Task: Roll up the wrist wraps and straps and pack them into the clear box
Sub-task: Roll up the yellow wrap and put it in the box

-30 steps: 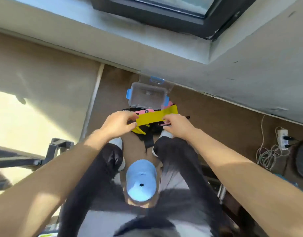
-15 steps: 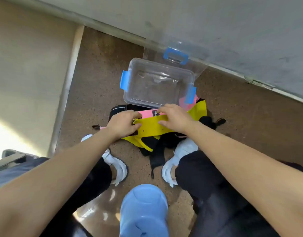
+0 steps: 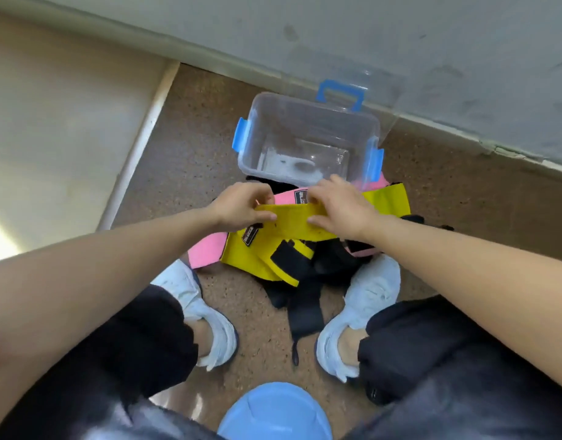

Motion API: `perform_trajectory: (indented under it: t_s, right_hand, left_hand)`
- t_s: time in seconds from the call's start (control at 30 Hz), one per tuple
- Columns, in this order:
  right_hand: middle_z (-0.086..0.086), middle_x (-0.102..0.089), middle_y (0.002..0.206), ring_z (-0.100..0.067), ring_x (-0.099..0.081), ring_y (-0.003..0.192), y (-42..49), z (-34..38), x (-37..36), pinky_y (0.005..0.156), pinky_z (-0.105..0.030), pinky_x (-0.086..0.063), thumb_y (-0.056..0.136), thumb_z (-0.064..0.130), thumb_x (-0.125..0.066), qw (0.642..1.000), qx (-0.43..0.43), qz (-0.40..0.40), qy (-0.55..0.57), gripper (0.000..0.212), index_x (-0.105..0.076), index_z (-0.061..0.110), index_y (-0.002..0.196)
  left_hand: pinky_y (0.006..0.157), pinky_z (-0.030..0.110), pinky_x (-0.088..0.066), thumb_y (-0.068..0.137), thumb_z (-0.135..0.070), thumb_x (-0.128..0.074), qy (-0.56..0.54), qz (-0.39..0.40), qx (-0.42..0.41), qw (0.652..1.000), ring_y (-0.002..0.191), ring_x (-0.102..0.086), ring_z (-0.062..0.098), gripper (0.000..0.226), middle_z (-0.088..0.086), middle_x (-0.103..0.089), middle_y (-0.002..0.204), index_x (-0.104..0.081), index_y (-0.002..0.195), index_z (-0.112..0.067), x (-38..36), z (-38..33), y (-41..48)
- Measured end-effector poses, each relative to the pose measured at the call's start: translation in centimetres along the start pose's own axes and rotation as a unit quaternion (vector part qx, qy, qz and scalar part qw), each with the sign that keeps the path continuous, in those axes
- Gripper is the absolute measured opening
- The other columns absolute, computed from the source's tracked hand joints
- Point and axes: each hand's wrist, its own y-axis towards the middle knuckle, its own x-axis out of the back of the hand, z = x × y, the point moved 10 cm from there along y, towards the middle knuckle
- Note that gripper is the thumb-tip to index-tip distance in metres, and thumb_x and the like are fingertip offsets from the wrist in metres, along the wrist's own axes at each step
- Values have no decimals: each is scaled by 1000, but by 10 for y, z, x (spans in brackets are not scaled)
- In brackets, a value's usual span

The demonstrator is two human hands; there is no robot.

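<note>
A brown speckled floor runs up to a grey wall, with a cream panel at 9 to 10 o'clock. Nearest, at 6 o'clock, is the rounded top of a blue cap. It sits between two knees in dark trousers. Just past the knees, a left shoe sits at 7 o'clock and a right shoe at 5 o'clock, both pale, toes pointing back toward the person. A black strap lies on the floor between them, running up into a heap of wraps at the centre.

In that heap, a pink wrap sticks out toward 8 o'clock, and black pieces lie under folds of a yellow wrap. Both bare arms reach in over the heap. The left hand pinches one end of the yellow wrap with curled fingers. The right hand grips the same band a little along, fingers over the top and thumb at its near edge, so a short length spans between them. A pink band with a black label shows just beyond that length.

At 12 o'clock from the hands, touching the heap's far edge, stands the clear box, open, with blue latches on its two sides and nothing packed inside. Its clear lid leans on the wall behind, blue handle uppermost.
</note>
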Motion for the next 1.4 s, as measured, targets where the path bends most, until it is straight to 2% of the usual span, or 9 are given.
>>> perform_trajectory:
  t_s: [0.23,0.4,0.6,0.7,0.87,1.0,1.17,1.27,1.4]
  right_hand:
    - [1,-59,89,-24,-52,89,-47,-8,77,83,-38,-39,92,28,-74,990,-81,-62,92,21,-55,20,85]
    - [5,-66,96,-20,-62,97,-85,7,120,97,-45,-49,91,30,-75,979,-93,-118,137,11,-67,24,93]
    - [2,-68,122,-17,-64,113,-126,82,137,98,-36,-54,76,34,-89,950,-9,-145,276,61,-65,26,131]
    - [9,-66,126,-12,-62,115,-146,108,147,94,-23,-50,75,29,-90,926,21,-217,307,66,-62,28,135]
    - [7,-70,123,-6,-63,111,-179,126,169,86,-1,-38,79,21,-86,887,49,-361,285,45,-74,22,122]
    - [1,-76,110,-13,-68,103,-188,139,184,86,-12,-46,79,11,-84,879,57,-399,254,28,-80,14,107]
    - [7,-73,79,1,-65,72,-186,127,190,74,-21,-53,90,9,-75,857,26,-387,338,7,-78,15,90]
    - [11,-54,62,4,-46,54,-175,100,186,57,-19,-39,98,16,-66,860,-25,-372,348,30,-64,21,69]
    - [4,-46,65,-7,-39,60,-145,56,159,56,-21,-32,100,18,-64,882,-100,-307,344,33,-57,16,67]
  left_hand:
    - [73,37,-50,96,-33,-69,26,-17,4,1000,83,-64,24,24,7,-68,86,-68,91,-9,36,-50,-47]
    - [61,16,-46,96,-26,-70,-60,-86,4,994,73,-63,10,11,0,-69,82,-71,91,-17,75,-85,-88]
    - [49,13,-41,94,-22,-73,-175,-196,2,965,49,-54,-4,11,-8,-65,63,-76,87,-14,115,-134,-133]
    - [56,17,-46,95,-21,-72,-263,-223,2,939,57,-60,3,11,-3,-69,68,-76,89,-14,123,-149,-151]
    - [48,17,-45,101,-16,-60,-386,-187,18,903,57,-61,9,14,4,-69,82,-73,103,-10,113,-162,-173]
    - [55,20,-48,101,-12,-58,-450,-164,12,878,67,-65,12,14,3,-71,83,-71,98,-13,106,-169,-182]
    - [62,24,-48,103,-46,-45,-485,-61,-13,872,72,-66,12,46,6,-78,105,-74,112,-11,98,-169,-171]
    - [66,28,-50,103,-55,-38,-444,-74,6,893,72,-66,14,60,10,-77,108,-75,115,-9,94,-142,-152]
    - [65,27,-52,100,-29,-60,-269,-122,66,953,67,-63,13,24,9,-77,96,-75,98,-11,68,-91,-124]
